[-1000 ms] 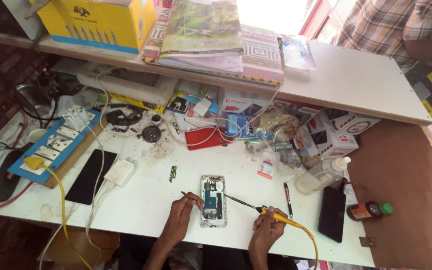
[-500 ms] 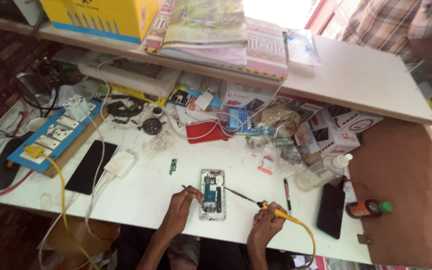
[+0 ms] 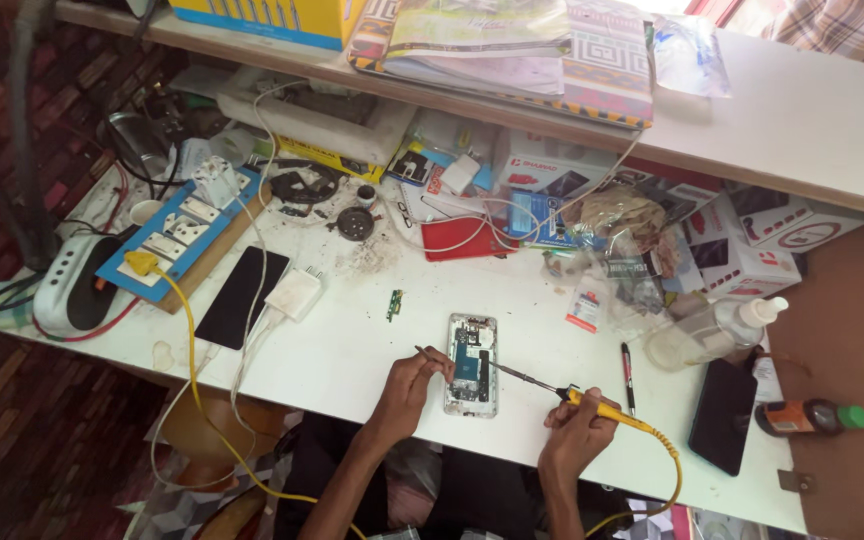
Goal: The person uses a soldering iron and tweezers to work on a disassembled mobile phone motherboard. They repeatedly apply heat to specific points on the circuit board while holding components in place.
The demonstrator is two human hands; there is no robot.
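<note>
Head view looks down on a cluttered white worktop [image 3: 372,350] with a shelf [image 3: 802,110] above its far edge. On the worktop's left lies a blue power strip [image 3: 187,235] with a yellow plug [image 3: 140,263] in it, whose yellow cable runs down over the near edge. Beside the strip rest a dark phone [image 3: 242,297] lying flat and a white charger block [image 3: 293,295]. A small green circuit piece [image 3: 394,305] lies alone, near the opened phone but not touching it. Farther back sit a red case [image 3: 467,240], tangled white cables and several printed cartons. To the right stand a clear plastic bottle [image 3: 712,335] lying tilted, a black pen [image 3: 628,378], another dark phone [image 3: 724,416] and a small brown bottle with a green cap [image 3: 810,417]. Nothing lies between the hands and the opened phone.

The opened phone [image 3: 473,365] lies flat near the worktop's near edge, its inner boards exposed. The left hand [image 3: 410,385] rests at the phone's left side, fingers curled around a thin tool [image 3: 430,355], apparently tweezers, whose tip points away to the upper left. The right hand [image 3: 577,430] is closed around the yellow handle of a soldering iron [image 3: 577,397], held like a pen; its metal shaft slants up-left, with the tip over the phone's middle. Both forearms come up from the bottom edge.
</note>
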